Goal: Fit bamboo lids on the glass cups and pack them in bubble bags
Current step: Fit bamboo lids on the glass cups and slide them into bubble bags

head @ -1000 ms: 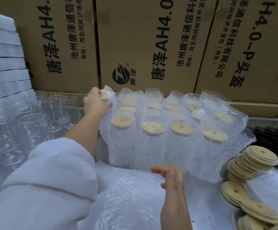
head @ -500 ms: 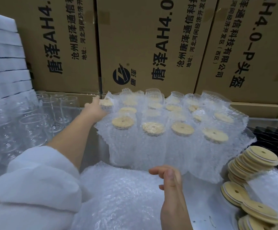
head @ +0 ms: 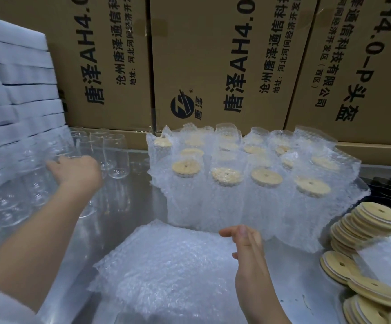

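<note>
Glass cups [head: 115, 155] left of the bagged cups [head: 224, 178] now draw the left hand [head: 75, 174], come off that row; its grip is hidden. Right hand [head: 250, 260] hovers relaxed, empty, over bubble bags [head: 166, 265]: next cycle likely starting.

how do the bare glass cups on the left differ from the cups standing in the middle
The bare glass cups have open mouths and no lids; the middle cups carry bamboo lids. The bare glass cups are unwrapped and clear; the middle cups sit inside bubble bags. The left hand reaches in among the bare glass cups; no hand touches the middle cups. Both groups stand upright on the metal table.
</note>
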